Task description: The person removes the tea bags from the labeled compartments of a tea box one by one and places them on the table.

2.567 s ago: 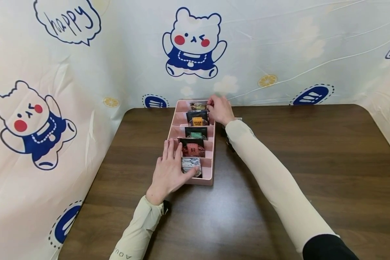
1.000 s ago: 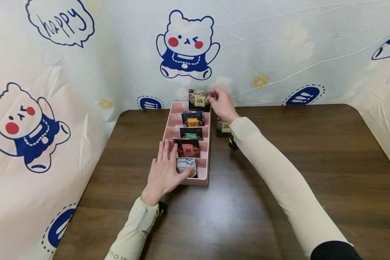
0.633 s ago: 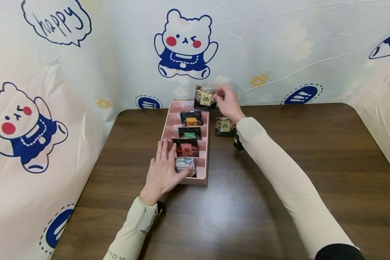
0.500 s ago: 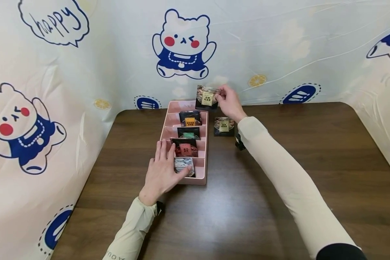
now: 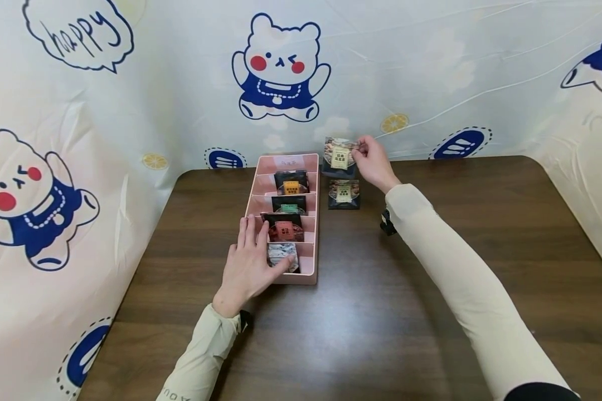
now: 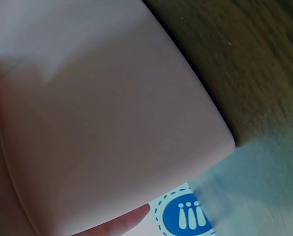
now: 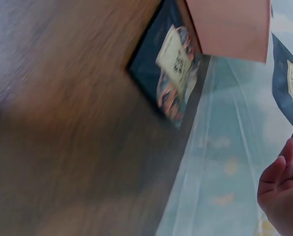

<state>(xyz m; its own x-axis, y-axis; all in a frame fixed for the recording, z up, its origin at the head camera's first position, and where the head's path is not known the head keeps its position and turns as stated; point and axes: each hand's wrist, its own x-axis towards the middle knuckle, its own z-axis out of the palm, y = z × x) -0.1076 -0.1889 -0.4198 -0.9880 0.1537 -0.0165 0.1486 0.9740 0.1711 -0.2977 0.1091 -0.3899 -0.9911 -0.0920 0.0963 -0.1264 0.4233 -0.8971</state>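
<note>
My right hand (image 5: 376, 164) pinches a dark tea sachet (image 5: 340, 159) with a pale yellow label by its right edge, upright just right of the tray's back end. In the right wrist view, thumb and fingers meet at its lower edge. A matching tea sachet (image 5: 344, 195) lies on the table just in front of it. My left hand (image 5: 246, 273) rests on the left front corner of a pink divided tray (image 5: 298, 280), fingers straight along the side, thumb over the front compartment. The left wrist view shows the tray's wall (image 6: 117, 108) close up, with one fingertip (image 6: 131, 221) past its edge.
Compartments from back to front hold an orange-label sachet (image 5: 291, 184), a green-label sachet (image 5: 289, 205), a red-label sachet (image 5: 283, 228) and a grey-white packet (image 5: 281, 255). The brown wooden table (image 5: 431, 211) meets a printed cloth (image 5: 361, 67) behind.
My right hand has drawn the yellow-label sachet up out of the back compartment and moved it right, past the tray's edge. My left hand keeps its place on the tray.
</note>
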